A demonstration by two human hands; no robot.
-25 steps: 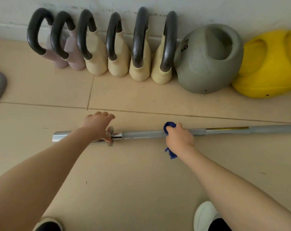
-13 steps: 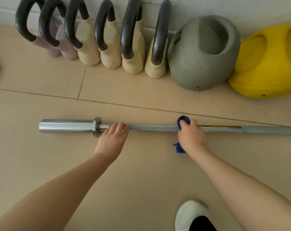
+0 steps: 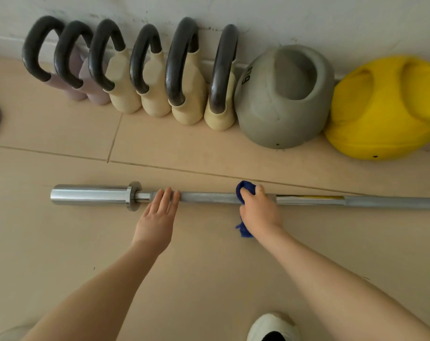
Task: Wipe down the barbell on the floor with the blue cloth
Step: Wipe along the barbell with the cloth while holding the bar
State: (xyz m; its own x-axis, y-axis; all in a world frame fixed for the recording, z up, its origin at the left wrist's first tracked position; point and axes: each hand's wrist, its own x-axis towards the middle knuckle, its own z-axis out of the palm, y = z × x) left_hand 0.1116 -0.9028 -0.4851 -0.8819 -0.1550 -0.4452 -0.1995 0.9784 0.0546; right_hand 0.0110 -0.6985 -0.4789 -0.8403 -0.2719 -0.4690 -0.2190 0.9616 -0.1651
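Note:
A steel barbell [image 3: 209, 196] lies across the tiled floor, its chrome sleeve and collar at the left and its shaft running off the right edge. My right hand [image 3: 259, 210] is closed around the shaft with the blue cloth [image 3: 243, 189] wrapped over the bar; a tail of cloth hangs below my wrist. My left hand [image 3: 158, 217] rests flat, fingers together, with the fingertips on the shaft just right of the collar. A yellow strip marks the shaft to the right of my right hand.
Several kettlebells with black handles [image 3: 184, 70] stand in a row along the wall beyond the bar. A grey kettlebell [image 3: 282, 99] and a yellow one [image 3: 386, 109] follow on the right. My white shoe [image 3: 270, 326] is at the bottom edge.
My left hand left the collar and now rests on the shaft to its right. My right hand with the cloth slid a little to the right along the bar.

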